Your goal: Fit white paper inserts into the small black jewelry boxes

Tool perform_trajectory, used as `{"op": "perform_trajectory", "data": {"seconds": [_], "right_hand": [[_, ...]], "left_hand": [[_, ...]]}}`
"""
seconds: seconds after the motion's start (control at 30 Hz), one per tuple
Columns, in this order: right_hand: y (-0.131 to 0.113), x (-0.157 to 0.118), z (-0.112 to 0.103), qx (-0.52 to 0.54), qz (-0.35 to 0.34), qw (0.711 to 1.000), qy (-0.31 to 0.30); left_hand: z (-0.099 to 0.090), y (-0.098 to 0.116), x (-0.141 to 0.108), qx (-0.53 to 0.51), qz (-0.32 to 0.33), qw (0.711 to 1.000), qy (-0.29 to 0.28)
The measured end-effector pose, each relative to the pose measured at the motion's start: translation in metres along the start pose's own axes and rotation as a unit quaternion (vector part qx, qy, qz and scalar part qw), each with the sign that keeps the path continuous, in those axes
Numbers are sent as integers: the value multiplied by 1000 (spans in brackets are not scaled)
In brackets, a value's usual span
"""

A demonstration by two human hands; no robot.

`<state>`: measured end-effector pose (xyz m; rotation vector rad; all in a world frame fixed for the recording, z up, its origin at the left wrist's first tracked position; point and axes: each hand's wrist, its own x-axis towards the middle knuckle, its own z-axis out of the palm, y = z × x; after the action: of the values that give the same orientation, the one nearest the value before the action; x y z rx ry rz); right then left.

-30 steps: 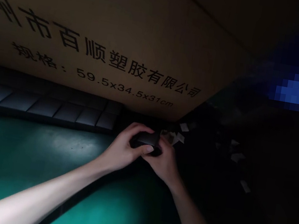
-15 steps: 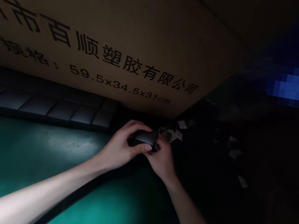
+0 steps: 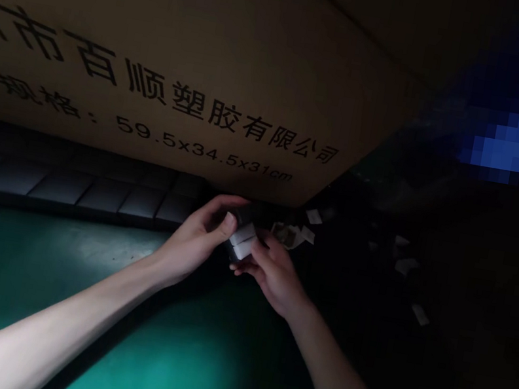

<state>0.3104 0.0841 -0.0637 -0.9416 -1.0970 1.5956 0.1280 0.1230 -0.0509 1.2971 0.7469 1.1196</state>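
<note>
Head view: left hand (image 3: pixel 198 231) and right hand (image 3: pixel 276 270) grip the block (image 3: pixel 241 235) near the counter's (image 3: pixel 27 275) far edge; handling step, seemingly, next calling for steadiness.

A flat green work surface with a faint sheen (image 3: pixel 152 362) spreads across the lower left, with tiny dark specks (image 3: pixel 132 258) on it. Beyond, dark square-topped blocks (image 3: pixel 103 193) lie side by side in rows. Small white flat scraps (image 3: pixel 420 314) lie scattered at right, their support too dark to tell.
</note>
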Motion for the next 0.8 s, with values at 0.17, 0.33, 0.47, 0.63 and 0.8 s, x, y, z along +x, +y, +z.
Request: {"op": "perform_trajectory", "data": {"seconds": [0.17, 0.33, 0.47, 0.63, 0.8], "right_hand": [[1, 1, 1, -35, 4, 998, 43], [-3, -1, -5, -79, -25, 995, 52], [-3, -5, -4, -199, -168, 951, 166], [6, -6, 4, -263, -231, 918, 186], [2, -7, 5, -315, -245, 903, 158]], "left_hand": [[2, 8, -3, 46, -8, 996, -72], [0, 7, -3, 9, -37, 993, -112], [-1, 5, -2, -23, -87, 992, -89], [1, 7, -1, 33, -45, 996, -70], [1, 5, 0, 59, -22, 996, -58]]}}
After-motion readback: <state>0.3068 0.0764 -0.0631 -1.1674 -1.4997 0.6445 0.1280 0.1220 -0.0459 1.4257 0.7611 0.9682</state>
